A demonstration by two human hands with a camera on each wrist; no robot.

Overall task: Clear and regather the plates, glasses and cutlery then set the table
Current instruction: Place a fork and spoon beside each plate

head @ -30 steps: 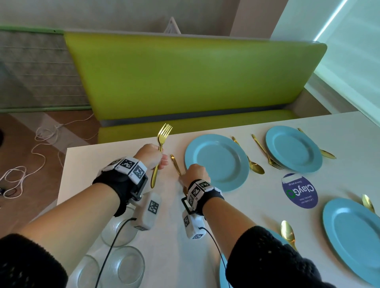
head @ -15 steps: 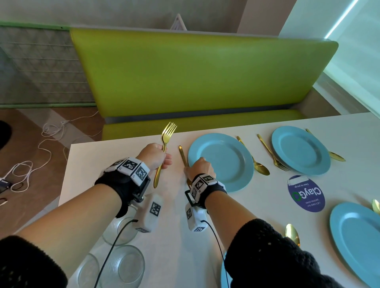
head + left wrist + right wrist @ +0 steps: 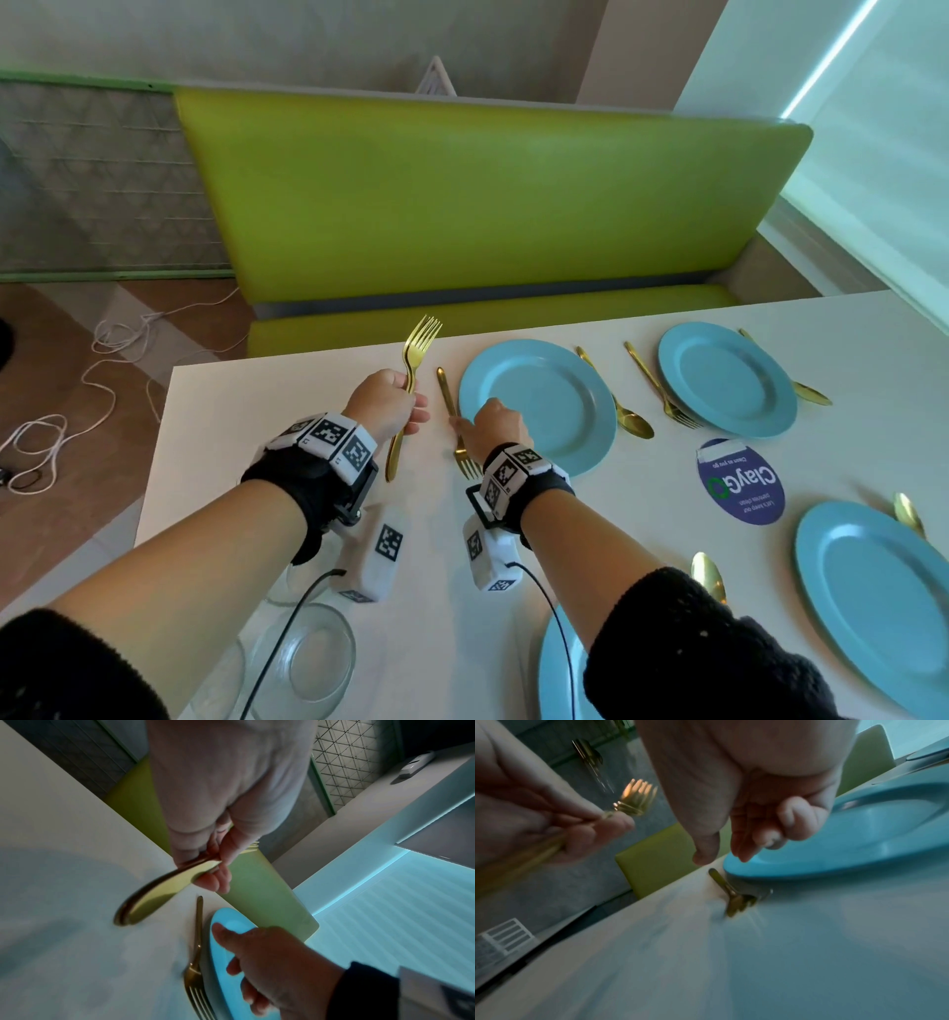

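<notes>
My left hand (image 3: 390,406) grips a gold fork (image 3: 421,339) by its handle, tines up and away from me, above the white table (image 3: 257,437). The left wrist view shows my left hand (image 3: 218,874) curled round the fork's handle (image 3: 159,892). A second gold fork (image 3: 448,393) lies flat just left of a blue plate (image 3: 544,406), tines toward me. My right hand (image 3: 495,426) hovers over it. In the right wrist view my right hand (image 3: 721,858) has its thumb and fingers pointing down just above this fork (image 3: 731,896), holding nothing.
More blue plates (image 3: 726,377) (image 3: 883,611) sit to the right, with gold spoons (image 3: 634,424) and a fork (image 3: 662,390) beside them. Glassware (image 3: 308,663) stands at the near left. A purple round sticker (image 3: 739,480) lies mid-table. A green bench (image 3: 462,216) runs behind.
My right hand has laid the second fork beside the blue plate and let go of it; its tines now show. The left hand still holds its fork upright.
</notes>
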